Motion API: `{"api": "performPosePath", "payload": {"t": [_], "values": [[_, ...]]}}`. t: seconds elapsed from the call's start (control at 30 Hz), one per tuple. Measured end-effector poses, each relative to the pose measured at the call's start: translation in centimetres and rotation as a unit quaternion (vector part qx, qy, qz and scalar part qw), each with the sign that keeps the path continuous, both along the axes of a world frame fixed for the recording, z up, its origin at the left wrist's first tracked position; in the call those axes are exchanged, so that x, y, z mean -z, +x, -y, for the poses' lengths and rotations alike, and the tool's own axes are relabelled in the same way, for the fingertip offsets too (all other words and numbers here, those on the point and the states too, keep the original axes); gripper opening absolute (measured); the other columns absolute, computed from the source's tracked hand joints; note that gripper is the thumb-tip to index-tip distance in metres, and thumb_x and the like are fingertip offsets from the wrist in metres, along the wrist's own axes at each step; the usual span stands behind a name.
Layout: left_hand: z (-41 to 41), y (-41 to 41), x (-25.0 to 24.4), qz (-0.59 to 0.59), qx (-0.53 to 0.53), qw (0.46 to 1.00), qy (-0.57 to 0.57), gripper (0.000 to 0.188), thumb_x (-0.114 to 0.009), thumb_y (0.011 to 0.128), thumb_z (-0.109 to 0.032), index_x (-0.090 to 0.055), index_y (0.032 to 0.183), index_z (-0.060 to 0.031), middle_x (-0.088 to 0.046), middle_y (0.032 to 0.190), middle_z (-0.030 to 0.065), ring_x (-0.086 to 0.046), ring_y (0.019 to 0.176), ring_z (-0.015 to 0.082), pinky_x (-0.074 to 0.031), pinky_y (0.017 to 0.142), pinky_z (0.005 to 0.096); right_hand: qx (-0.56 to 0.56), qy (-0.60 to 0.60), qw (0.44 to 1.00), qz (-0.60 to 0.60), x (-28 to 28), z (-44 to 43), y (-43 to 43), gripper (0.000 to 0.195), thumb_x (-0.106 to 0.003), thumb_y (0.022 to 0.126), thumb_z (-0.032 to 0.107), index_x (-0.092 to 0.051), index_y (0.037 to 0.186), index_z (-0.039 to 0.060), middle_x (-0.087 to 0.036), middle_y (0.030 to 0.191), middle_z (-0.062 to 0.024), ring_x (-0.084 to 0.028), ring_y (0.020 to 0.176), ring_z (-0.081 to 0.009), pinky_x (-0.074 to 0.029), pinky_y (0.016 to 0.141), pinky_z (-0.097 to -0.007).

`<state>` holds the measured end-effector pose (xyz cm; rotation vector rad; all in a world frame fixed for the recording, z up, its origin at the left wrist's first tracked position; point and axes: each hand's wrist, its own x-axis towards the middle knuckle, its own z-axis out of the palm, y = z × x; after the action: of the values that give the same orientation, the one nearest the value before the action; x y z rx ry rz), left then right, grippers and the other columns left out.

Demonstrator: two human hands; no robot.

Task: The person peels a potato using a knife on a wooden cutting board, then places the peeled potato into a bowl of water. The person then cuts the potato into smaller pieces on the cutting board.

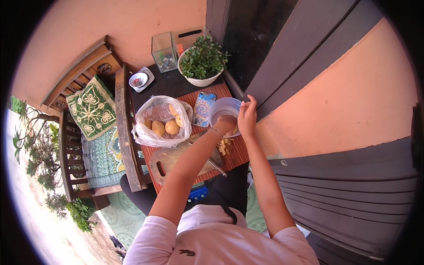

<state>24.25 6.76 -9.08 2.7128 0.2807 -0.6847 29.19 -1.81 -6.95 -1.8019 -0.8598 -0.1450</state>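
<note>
My left hand (226,124) reaches down inside a clear plastic tub (214,106), its fingers hidden from view. Against the tub's right rim rests my right hand (247,116), fingers extended and apart. A heap of peelings (225,146) lies just below the tub. Under my left forearm is a wooden cutting board (172,155) with a slot handle. A metal utensil (217,167), partly covered by the forearm, lies across the board. To the left, an open white plastic bag (142,127) holds several potatoes (172,127).
A patterned phone (203,107) lies between bag and tub on the red woven mat (238,149). Behind stand a potted plant (202,66), a glass tank (164,54) and a small white bowl (138,80). A wooden bench (127,145) adjoins on the left; a door frame (278,63) rises right.
</note>
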Motion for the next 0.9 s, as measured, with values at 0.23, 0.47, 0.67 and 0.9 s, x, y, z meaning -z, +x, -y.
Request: {"api": "performPosePath", "payload": {"t": [0.23, 0.47, 0.67, 0.9], "values": [[-1.3, -0.7, -3.4, 0.175, -0.037, 0.981, -0.069, 0.052, -0.076, 0.057, -0.025, -0.062, 0.102, -0.0026, -0.064, 0.099, 0.0152, -0.061, 0.092, 0.0337, -0.049, 0.079, 0.0412, 0.004, 0.008, 0.999, -0.04, -0.3, 0.1, -0.4, 0.031, -0.046, 0.091, 0.012, -0.041, 0.12, 0.0008, -0.052, 0.08, -0.0145, -0.054, 0.073, -0.0287, -0.044, 0.069, -0.0385], [-3.9, -1.6, -4.9, 0.301, -0.055, 0.937, -0.168, 0.054, -0.078, 0.053, -0.016, -0.06, 0.102, -0.0039, -0.064, 0.094, 0.0162, -0.061, 0.093, 0.033, -0.049, 0.08, 0.0382, 0.024, 0.068, 0.997, -0.031, -0.1, 0.2, -0.2, 0.028, -0.043, 0.093, 0.012, -0.043, 0.119, 0.0016, -0.052, 0.081, -0.0119, -0.052, 0.073, -0.0245, -0.043, 0.069, -0.0356], [-3.7, -3.1, -8.7, 0.37, -0.099, 0.905, -0.186, 0.044, -0.076, 0.056, -0.012, -0.063, 0.097, -0.0027, -0.065, 0.092, 0.0182, -0.062, 0.091, 0.0326, -0.048, 0.08, 0.0373, 0.022, 0.17, 0.983, -0.07, -0.2, 0.6, 0.1, 0.024, -0.044, 0.092, 0.01, -0.046, 0.115, 0.0012, -0.052, 0.083, -0.0078, -0.051, 0.077, -0.0173, -0.043, 0.072, -0.0322], [-3.6, -4.2, -12.5, 0.489, -0.154, 0.807, -0.293, 0.046, -0.076, 0.06, -0.011, -0.06, 0.103, -0.0029, -0.065, 0.086, 0.0153, -0.064, 0.082, 0.0282, -0.049, 0.077, 0.032, 0.037, 0.188, 0.979, -0.069, -1.3, 5.9, -2.8, 0.023, -0.041, 0.094, 0.008, -0.045, 0.115, 0.0005, -0.048, 0.091, -0.0053, -0.048, 0.085, -0.013, -0.04, 0.081, -0.0271]]}}
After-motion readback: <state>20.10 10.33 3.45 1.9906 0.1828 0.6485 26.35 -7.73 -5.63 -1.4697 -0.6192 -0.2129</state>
